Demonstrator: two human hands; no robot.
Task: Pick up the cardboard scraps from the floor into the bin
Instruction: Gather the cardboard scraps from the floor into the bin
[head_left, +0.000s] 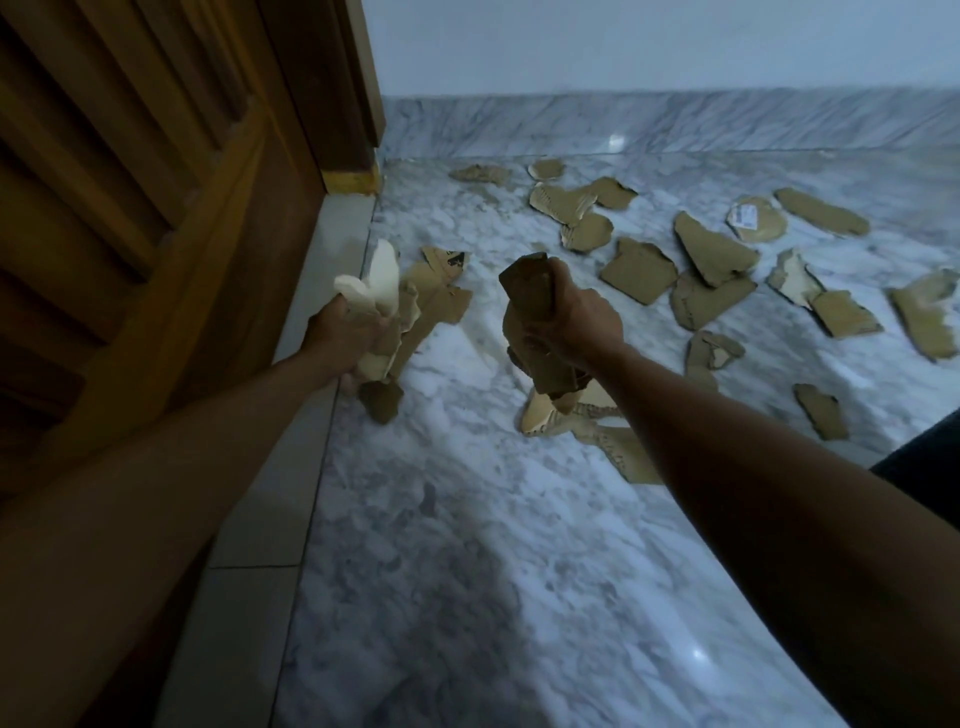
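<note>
Two bare forearms are reaching in from the lower corners of the frame, over a marble floor (467, 571) that is grey-white, veined and a little shiny. At centre left, the left hand (345, 332) is gripping a bunch of torn cardboard (384, 306); the fingers are curled round it, pale rounded pieces are sticking up and brown ragged ones are hanging down. Near the centre, the right hand (571, 325) is closing round another bundle of brown scraps (530, 296), crumpled and dark, held above the floor.

Under the right wrist, more flat pieces (592, 421) are lying on the marble, showing a corrugated edge. Many loose scraps (711, 254) are lying scattered across the upper right of the frame, well apart from both hands, flat with rough torn outlines; one round piece (758, 218) is carrying a white label. Brown ribbed wood of a door (130, 182) is filling the upper left. No bin is showing.
</note>
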